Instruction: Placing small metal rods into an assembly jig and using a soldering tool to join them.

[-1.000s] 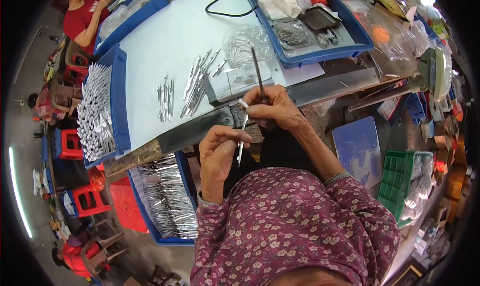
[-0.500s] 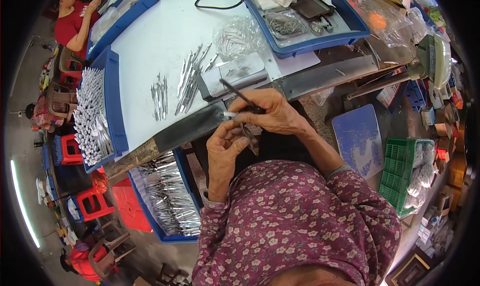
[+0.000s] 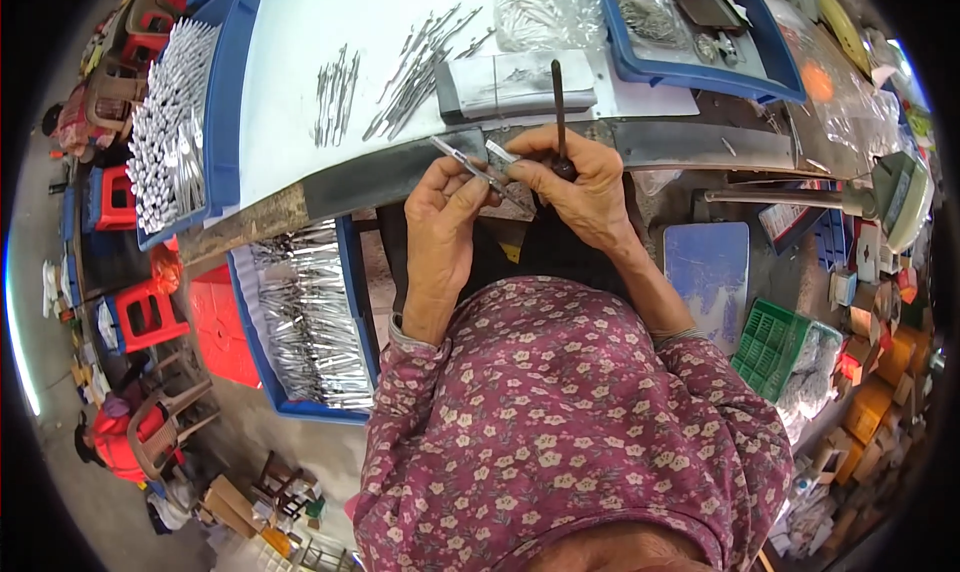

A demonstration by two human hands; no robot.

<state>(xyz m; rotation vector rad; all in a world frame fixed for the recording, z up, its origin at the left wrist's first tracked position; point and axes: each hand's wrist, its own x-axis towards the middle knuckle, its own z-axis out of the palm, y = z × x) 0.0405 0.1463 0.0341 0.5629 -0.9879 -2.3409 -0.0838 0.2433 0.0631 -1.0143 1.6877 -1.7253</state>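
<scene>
Above my lap, at the table's front edge, my left hand [image 3: 440, 227] pinches a slim silver metal piece [image 3: 462, 159] between thumb and fingers. Close beside it, my right hand [image 3: 588, 192] is closed round a dark rod-shaped tool [image 3: 559, 102] with a rounded dark end, its rod standing upright. A short pale piece [image 3: 501, 152] also sits at that hand's thumb and fingertips; its kind is too small to tell. On the white tabletop, slim metal pieces [image 3: 337, 97] lie in a loose row, with a larger pile [image 3: 420, 72] to their right. A grey block [image 3: 515, 84] stands just beyond my hands.
A blue bin [image 3: 230, 102] of white-tipped slim pieces stands at left. Below the table, another blue bin [image 3: 362, 322] holds many silver pieces. A blue tray [image 3: 700, 77] and a bag [image 3: 540, 12] lie farther back. At right are a lamp [image 3: 895, 202] and a green crate [image 3: 768, 347].
My view has shifted, so the table sits higher in it. The rod in my right hand has turned from slanting left to upright. The slim piece in my left hand now points up and left.
</scene>
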